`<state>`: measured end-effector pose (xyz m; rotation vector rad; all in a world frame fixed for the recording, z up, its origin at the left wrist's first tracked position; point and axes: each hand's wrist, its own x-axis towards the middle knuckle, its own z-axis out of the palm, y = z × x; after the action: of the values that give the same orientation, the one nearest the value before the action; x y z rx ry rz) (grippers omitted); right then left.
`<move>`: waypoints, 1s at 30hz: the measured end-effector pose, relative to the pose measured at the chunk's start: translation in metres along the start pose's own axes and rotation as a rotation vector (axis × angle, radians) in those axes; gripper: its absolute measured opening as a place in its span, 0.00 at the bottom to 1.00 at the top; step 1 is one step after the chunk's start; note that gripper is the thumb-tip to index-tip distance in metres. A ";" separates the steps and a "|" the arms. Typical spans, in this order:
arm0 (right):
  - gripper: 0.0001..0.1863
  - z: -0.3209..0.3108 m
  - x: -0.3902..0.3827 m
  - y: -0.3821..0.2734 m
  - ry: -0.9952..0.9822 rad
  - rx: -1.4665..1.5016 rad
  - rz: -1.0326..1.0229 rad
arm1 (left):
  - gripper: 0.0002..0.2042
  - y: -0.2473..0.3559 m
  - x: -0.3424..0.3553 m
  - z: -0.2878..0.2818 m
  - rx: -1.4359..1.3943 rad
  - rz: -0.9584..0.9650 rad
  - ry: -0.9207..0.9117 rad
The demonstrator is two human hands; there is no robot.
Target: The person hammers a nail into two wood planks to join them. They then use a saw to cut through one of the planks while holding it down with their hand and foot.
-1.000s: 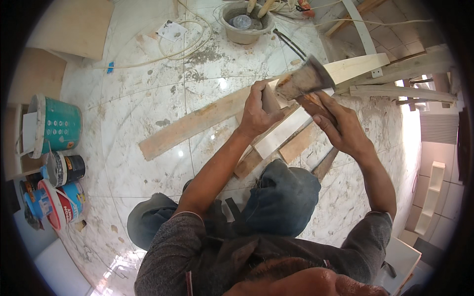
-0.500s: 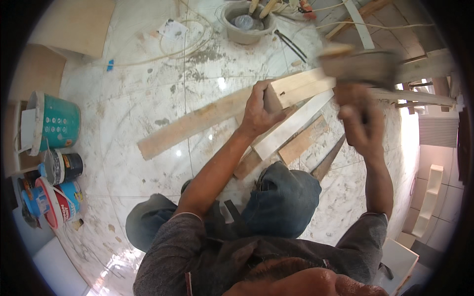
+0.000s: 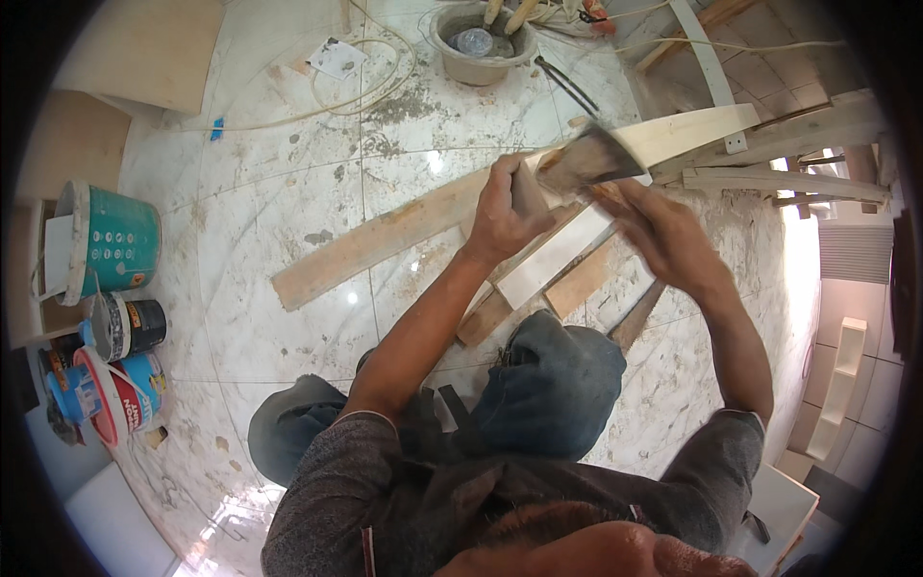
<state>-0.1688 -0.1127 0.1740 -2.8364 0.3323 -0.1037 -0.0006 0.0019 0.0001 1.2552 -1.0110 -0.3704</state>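
A pale wooden board point(image 3: 697, 133) slants up to the right in front of me. Its near end is gripped by my left hand point(image 3: 505, 212), thumb below and fingers over the top. My right hand point(image 3: 663, 236) is closed around a hatchet-like tool point(image 3: 588, 162) with a broad dark blade, blurred by motion. The blade lies over the board, close to my left hand; whether it touches the wood I cannot tell. Beneath lie a long brown plank point(image 3: 375, 238), a white strip point(image 3: 553, 258) and a short brown board point(image 3: 585, 279).
Near my right knee lies a dark tapering piece point(image 3: 638, 319). A grey basin point(image 3: 479, 69) stands at the far side, with a black cable-like strip point(image 3: 567, 85) beside it. Along the left are a teal bucket point(image 3: 120, 240) and paint pails point(image 3: 144, 327). Timber beams point(image 3: 798, 183) stand at right.
My right hand has swung the hatchet-like tool down and left, from the board's far part toward my left hand. My left hand keeps its grip in nearly the same place.
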 end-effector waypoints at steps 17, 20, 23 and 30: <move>0.24 -0.014 -0.004 -0.005 0.452 0.409 0.161 | 0.40 -0.002 0.000 -0.002 0.015 -0.043 -0.007; 0.23 -0.014 0.009 -0.007 -0.063 -0.049 0.071 | 0.39 -0.007 0.000 -0.002 -0.050 -0.010 -0.001; 0.23 -0.027 0.015 -0.008 0.006 -0.045 -0.009 | 0.40 -0.003 0.000 -0.003 -0.107 -0.037 0.025; 0.24 -0.014 0.011 -0.004 -0.055 -0.004 0.022 | 0.39 -0.001 -0.001 -0.004 0.006 -0.021 -0.015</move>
<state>-0.1591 -0.1153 0.1887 -2.8325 0.3512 -0.0199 0.0023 0.0050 -0.0012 1.2708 -1.0129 -0.3935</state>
